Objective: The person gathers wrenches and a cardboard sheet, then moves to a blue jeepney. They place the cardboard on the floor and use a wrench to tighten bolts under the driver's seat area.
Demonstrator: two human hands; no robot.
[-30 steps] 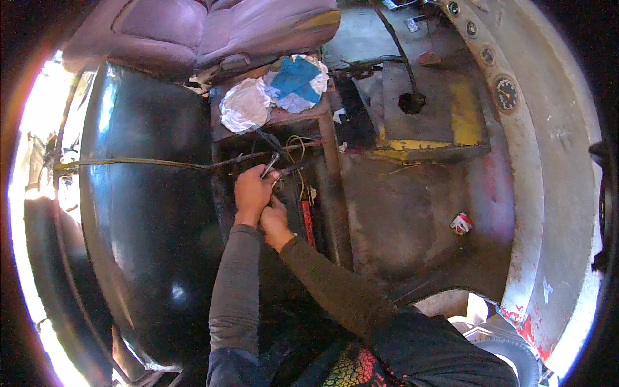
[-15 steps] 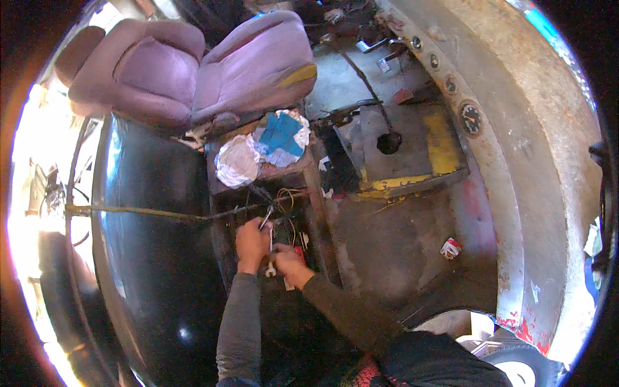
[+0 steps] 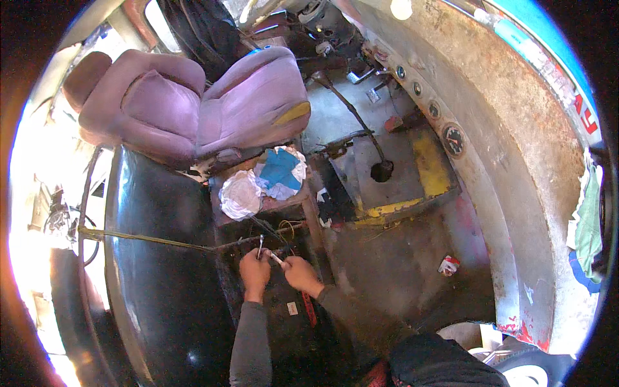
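Observation:
Both my hands are over a dark recess beside the seat. My left hand is closed around a slim metal wrench, its end standing up past the fingers. Close on its right, my right hand grips a second metal wrench, which slants up toward the left fingertips. Whether the two tools touch cannot be made out. Thin wires run through the recess just beyond my hands. Below them is a dark surface with a white label and a red strip.
A worn pinkish seat stands at the far left. White and blue rags lie on a ledge before it. A yellow cord crosses the black panel. Right are a gear lever, a gauge panel and a crumpled packet.
The view has tilted, shifting the scene lower. My right hand has moved up beside the left, and its wrench has swung from upright to slanting, with its open jaw no longer showing below the hand.

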